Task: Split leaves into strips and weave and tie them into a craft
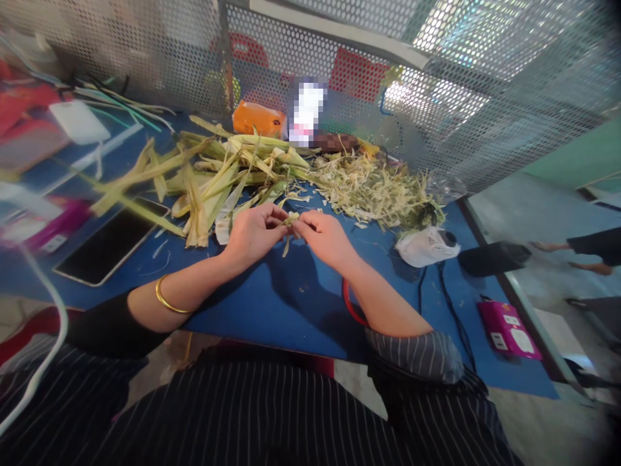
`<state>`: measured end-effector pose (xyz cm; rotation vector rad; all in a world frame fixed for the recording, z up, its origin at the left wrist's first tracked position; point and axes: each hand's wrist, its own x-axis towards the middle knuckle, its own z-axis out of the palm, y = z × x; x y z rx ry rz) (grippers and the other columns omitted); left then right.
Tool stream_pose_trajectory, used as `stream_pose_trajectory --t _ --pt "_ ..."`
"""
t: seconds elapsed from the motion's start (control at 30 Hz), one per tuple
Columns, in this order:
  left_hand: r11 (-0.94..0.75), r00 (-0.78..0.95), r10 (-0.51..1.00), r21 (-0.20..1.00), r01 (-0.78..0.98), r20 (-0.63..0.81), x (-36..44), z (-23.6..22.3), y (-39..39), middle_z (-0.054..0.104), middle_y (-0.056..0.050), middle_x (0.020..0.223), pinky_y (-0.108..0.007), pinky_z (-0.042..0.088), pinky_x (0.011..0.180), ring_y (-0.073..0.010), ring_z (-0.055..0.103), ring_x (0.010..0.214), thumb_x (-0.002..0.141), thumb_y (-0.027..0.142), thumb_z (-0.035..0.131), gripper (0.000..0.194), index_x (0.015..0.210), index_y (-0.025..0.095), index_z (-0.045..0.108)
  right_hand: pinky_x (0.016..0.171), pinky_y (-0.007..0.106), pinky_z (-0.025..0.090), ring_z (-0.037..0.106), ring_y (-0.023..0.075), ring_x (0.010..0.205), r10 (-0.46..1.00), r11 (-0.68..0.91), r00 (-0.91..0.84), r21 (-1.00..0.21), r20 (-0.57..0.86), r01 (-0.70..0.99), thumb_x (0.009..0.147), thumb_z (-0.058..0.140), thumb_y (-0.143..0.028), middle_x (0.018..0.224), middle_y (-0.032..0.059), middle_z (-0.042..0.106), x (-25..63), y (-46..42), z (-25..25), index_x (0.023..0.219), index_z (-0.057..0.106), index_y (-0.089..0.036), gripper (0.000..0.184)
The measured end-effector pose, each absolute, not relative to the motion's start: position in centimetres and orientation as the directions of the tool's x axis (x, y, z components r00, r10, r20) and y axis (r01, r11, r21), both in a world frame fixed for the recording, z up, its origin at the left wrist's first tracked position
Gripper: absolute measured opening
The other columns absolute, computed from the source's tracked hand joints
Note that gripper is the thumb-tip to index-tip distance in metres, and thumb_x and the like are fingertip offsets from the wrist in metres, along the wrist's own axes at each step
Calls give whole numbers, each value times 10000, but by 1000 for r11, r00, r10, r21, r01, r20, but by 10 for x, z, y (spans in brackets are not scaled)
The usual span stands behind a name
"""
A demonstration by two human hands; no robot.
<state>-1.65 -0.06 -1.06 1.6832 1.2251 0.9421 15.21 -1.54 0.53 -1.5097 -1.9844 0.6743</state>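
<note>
We count two hands [255, 233] [326, 236], one gold bangle [159, 294], one orange packet [257, 120], one white plastic bag [418, 249], one black-faced slab [114, 243], two magenta packages [508, 329] [70, 223] and one heap of shreds [373, 188]; the overlapping long leaves [213, 184] we cannot count.

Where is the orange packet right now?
In the head view, the orange packet sits at the back of the blue table, behind the long pale leaves and just left of the bright pixelated screen.

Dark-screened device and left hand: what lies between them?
In the head view, ends of pale leaf strips lie between the dark-screened device and the left hand.
</note>
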Motion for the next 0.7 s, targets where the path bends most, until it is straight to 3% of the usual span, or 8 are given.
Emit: stream_pose_trajectory --t 0.17,0.37,0.6,0.7 --pt "-199 262 958 932 302 119 -16 -11 -1 688 -6 682 -224 466 543 -131 645 586 730 298 692 188 847 171 616 620 289 334 462 125 626 980 201 -142 -657 143 727 873 569 -412 652 -11 526 153 -16 5 617 519 -192 341" --pt "-231 304 940 945 231 155 -16 -12 -1 695 -5 718 -211 471 567 -109 635 603 726 223 682 130 832 165 634 590 271 413 551 127 628 984 150 -152 -867 87 475 845 597 -361 712 -6 615 155 -14 -1 854 584 -196 165" --pt "-274 399 904 923 269 152 -17 -13 -1 714 -19 747 -241 481 620 -127 644 645 735 215 643 139 867 172 654 548 249 391 503 105 590 981 108 -195 -889 22 446 843 585 -477 661 -7 587 158 -15 1 772 642 -184 307" --pt "-256 430 895 925 279 118 -18 -14 -1 692 -11 697 -244 461 592 -125 625 606 743 242 650 125 846 173 635 521 240 364 463 92 542 990 35 -141 -914 -24 405 826 590 -430 584 -28 535 156 -14 0 710 627 -181 277"
